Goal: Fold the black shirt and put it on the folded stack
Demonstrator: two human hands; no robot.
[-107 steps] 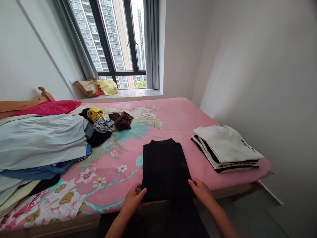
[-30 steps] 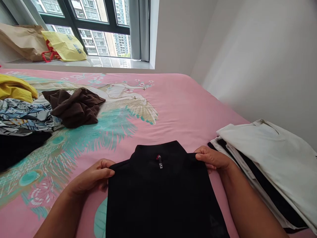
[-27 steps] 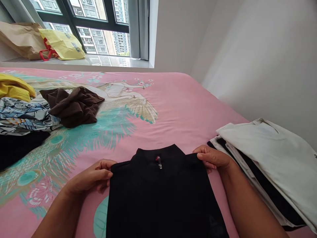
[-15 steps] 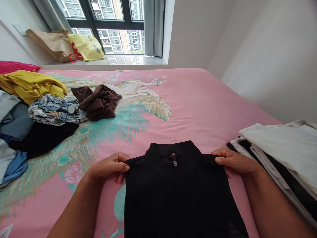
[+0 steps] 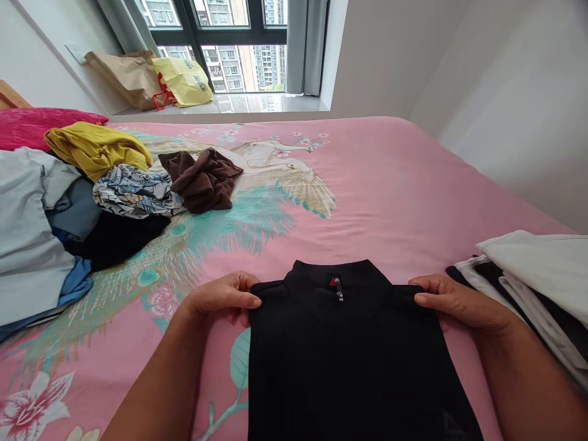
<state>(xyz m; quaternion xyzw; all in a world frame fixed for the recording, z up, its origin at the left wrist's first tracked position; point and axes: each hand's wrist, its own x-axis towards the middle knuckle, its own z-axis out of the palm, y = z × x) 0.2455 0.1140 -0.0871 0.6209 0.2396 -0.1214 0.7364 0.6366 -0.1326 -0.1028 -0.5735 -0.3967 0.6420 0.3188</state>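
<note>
Shirt [image 5: 349, 361], black, one. Left hand [image 5: 225, 295], right hand [image 5: 463, 301]: each pinching a shoulder [image 5: 274, 291]. I judge an even pull, both shoulders level, best squares the collar [image 5: 365, 278].

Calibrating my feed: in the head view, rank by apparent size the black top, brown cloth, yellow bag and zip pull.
Black top, cropped by the frame
Brown cloth
Yellow bag
Zip pull

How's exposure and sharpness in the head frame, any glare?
Head view: window brightest, with reflections on the glossy sill; head view: black garment so dark its surface detail barely reads, though its zipper pull shows; head view: left hand and right hand look sharp, no obvious motion blur.
</note>
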